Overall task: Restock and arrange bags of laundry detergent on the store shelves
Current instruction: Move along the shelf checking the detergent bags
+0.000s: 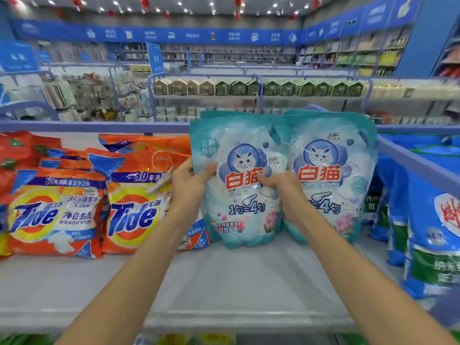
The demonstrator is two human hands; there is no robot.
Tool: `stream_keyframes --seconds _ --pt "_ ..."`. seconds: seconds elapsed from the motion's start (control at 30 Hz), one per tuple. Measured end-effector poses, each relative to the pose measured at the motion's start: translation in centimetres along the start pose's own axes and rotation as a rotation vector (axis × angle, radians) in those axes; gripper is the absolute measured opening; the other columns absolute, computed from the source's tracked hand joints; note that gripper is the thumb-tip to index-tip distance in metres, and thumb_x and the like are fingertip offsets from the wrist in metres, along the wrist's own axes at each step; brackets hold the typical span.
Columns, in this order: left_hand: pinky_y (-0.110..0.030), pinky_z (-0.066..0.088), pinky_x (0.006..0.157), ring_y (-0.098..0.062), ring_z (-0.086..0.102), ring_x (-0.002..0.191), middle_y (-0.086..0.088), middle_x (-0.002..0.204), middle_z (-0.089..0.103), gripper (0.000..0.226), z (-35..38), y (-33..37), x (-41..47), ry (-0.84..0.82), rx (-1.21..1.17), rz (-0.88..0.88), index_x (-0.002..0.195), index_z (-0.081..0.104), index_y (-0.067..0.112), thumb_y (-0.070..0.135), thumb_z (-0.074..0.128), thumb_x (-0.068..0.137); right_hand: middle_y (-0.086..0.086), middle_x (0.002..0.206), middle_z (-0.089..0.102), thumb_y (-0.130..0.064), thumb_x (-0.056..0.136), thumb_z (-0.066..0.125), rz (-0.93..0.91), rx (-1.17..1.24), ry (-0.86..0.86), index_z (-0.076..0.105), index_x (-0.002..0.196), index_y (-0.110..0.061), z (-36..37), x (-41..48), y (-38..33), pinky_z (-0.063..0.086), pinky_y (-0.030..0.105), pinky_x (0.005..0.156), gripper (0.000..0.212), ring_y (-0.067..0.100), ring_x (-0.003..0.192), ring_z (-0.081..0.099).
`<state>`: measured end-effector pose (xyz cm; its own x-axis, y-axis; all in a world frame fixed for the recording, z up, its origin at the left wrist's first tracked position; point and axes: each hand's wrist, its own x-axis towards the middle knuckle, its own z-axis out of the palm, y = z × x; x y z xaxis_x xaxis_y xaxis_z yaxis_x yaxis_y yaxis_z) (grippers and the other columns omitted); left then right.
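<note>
Shelf deck [224, 282], pale and flat, front lip nearest the lens, crossed by both forearms. Orange Tide bags [57, 215], left side, lying back in overlapping rows, touching one another. Blue-and-green bags [428, 232], right side, upright, packed close. Teal cat-brand detergent bag [239, 202], centre of the deck, upright on its base, right edge touching a twin bag [331, 175], with more teal tops visible behind. Left hand [189, 180]: clasped on the teal bag's left edge at mid-height, thumb across the printed face, fingers hidden behind. Right hand [278, 183]: fingers curled in at the bag's right edge, tucked against the twin. Handling, by judgement: soft pouch with loose powder fill, likely moderately heavy, prone to slump or fold if lifted by one corner; glossy film, probably slippery. Best hold: both side edges at mid-height, as now, or the cut-out handle near a top corner, plain to see on the twin. Not fragile, though seams worth sparing from hard squeezing.
</note>
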<state>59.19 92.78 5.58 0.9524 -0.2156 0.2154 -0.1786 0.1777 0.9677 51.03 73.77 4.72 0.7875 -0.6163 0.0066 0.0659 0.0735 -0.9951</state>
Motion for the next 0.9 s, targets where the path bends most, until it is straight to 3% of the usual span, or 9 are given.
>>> stream_keyframes --seconds 0.1,0.2,0.27,0.37,0.43,0.5,0.7,0.83,0.9 --pt "-0.031 0.061 0.074 -0.015 0.076 0.088 0.004 0.093 0.079 0.012 0.8 -0.7 0.1 0.035 -0.063 0.01 0.098 0.073 0.025 0.015 0.074 0.091 0.003 0.095 0.08 -0.005 0.077 0.085 -0.018 -0.053 -0.016 0.072 0.109 -0.009 -0.4 0.1 0.2 0.062 0.041 0.085 0.035 0.023 0.092 0.077" --pt "-0.022 0.059 0.07 -0.007 0.075 0.087 0.008 0.097 0.078 0.018 0.6 -0.8 -0.7 0.011 -0.017 0.022 0.105 0.068 0.024 0.018 0.075 0.09 -0.007 0.086 0.08 -0.017 0.083 0.084 -0.097 -0.191 -0.033 0.074 0.096 -0.019 -1.9 -2.2 0.1 0.058 0.019 0.066 0.016 0.006 0.078 0.075" --pt "-0.022 0.06 0.071 -0.005 0.074 0.09 0.011 0.1 0.076 0.026 -0.3 -1.6 -1.5 -0.057 0.014 -0.016 0.108 0.065 0.023 0.015 0.078 0.088 -0.008 0.085 0.08 -0.015 0.082 0.084 -0.156 -0.229 -0.006 0.075 0.094 -0.02 -3.4 -3.2 1.1 0.054 0.013 0.062 0.016 0.005 0.079 0.075" --pt "-0.04 0.06 0.089 -0.011 0.072 0.103 0.009 0.114 0.073 0.042 -1.6 -4.1 -2.9 -0.173 0.192 -0.077 0.114 0.061 0.029 0.014 0.083 0.082 -0.004 0.103 0.079 -0.006 0.076 0.087 -0.162 -0.37 -0.044 0.072 0.109 -0.02 -4.8 -4.1 3.3 0.058 0.02 0.08 0.039 0.01 0.095 0.074" --pt "-0.048 0.058 0.093 -0.013 0.069 0.108 0.009 0.118 0.071 0.036 -1.4 -5.0 -3.2 -0.132 0.275 -0.048 0.108 0.059 0.039 0.021 0.079 0.084 -0.006 0.113 0.075 -0.005 0.068 0.091 -0.182 -0.479 -0.055 0.068 0.117 -0.02 -4.8 -4.3 4.3 0.056 0.025 0.091 0.056 0.009 0.102 0.071" --pt "-0.051 0.058 0.093 -0.015 0.07 0.105 0.007 0.114 0.071 0.027 -0.5 -4.7 -2.9 -0.048 0.244 -0.023 0.101 0.06 0.037 0.017 0.073 0.087 -0.01 0.108 0.075 -0.003 0.064 0.092 -0.209 -0.527 -0.01 0.067 0.114 -0.022 -4.4 -4.6 4.5 0.056 0.026 0.089 0.06 0.006 0.098 0.07" --pt "-0.046 0.057 0.094 -0.013 0.068 0.104 0.008 0.111 0.07 0.028 1.2 -4.5 -2.4 -0.001 0.284 0.032 0.115 0.06 0.024 0.007 0.067 0.093 -0.014 0.095 0.074 -0.007 0.063 0.092 -0.281 -0.597 0.129 0.071 0.107 -0.024 -3.6 -4.9 4.6 0.06 0.032 0.084 0.051 0.003 0.085 0.071" --pt "-0.038 0.05 0.095 -0.019 0.059 0.116 0.004 0.125 0.061 0.056 1.6 -4.6 -4.4 -0.002 0.505 0.105 0.133 0.05 0.019 0.007 0.074 0.084 -0.007 0.106 0.058 -0.021 0.07 0.09 -0.37 -0.739 0.201 0.067 0.127 -0.025 -3.6 -5.4 4.5 0.05 0.028 0.088 0.062 0.012 0.092 0.06" --pt "-0.033 0.047 0.094 -0.018 0.055 0.117 0.002 0.127 0.057 0.073 2.0 -4.7 -5.8 -0.01 0.588 0.17 0.139 0.044 0.021 0.006 0.078 0.076 -0.007 0.1 0.062 -0.027 0.075 0.087 -0.37 -0.758 0.188 0.065 0.128 -0.028 -3.8 -6.0 4.4 0.052 0.033 0.083 0.057 0.015 0.087 0.06"
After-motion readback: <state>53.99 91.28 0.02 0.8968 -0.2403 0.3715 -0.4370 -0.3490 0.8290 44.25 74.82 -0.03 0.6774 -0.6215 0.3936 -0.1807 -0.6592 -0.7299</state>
